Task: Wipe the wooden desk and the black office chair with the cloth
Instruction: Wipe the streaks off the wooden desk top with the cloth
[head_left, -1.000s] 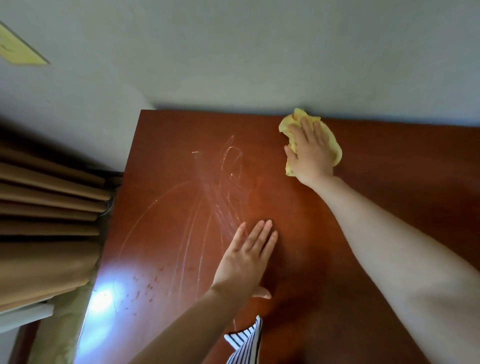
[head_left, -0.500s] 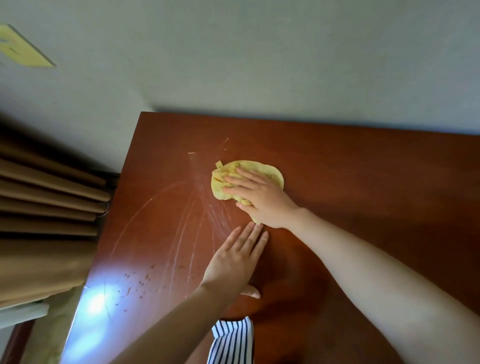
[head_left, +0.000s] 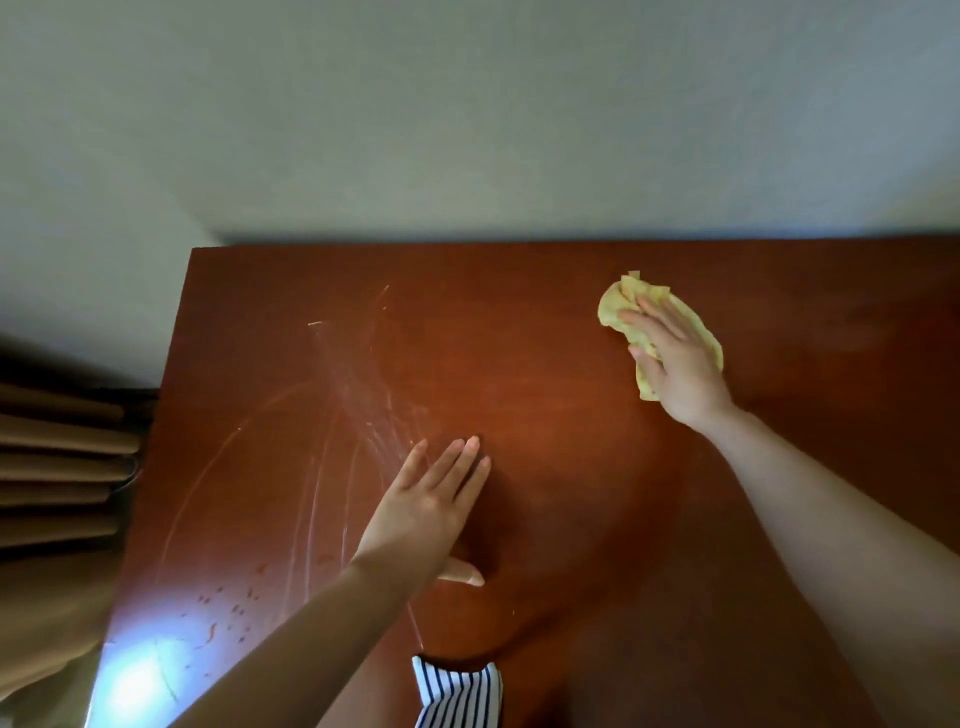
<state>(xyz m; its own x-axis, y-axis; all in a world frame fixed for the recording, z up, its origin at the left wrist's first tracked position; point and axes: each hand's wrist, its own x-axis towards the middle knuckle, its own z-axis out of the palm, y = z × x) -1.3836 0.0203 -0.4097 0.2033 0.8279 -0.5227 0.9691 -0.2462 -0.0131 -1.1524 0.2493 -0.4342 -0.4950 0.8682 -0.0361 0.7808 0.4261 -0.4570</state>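
Here, right grip presses cloth flat-fingered; left grip flat on desk, curtain beside.

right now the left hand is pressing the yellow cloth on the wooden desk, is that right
Not quite: the right hand presses the yellow cloth on the wooden desk; the left hand lies flat on bare wood. The head view shows it.

Grey wall bkgd; tan curtain pleats L side.
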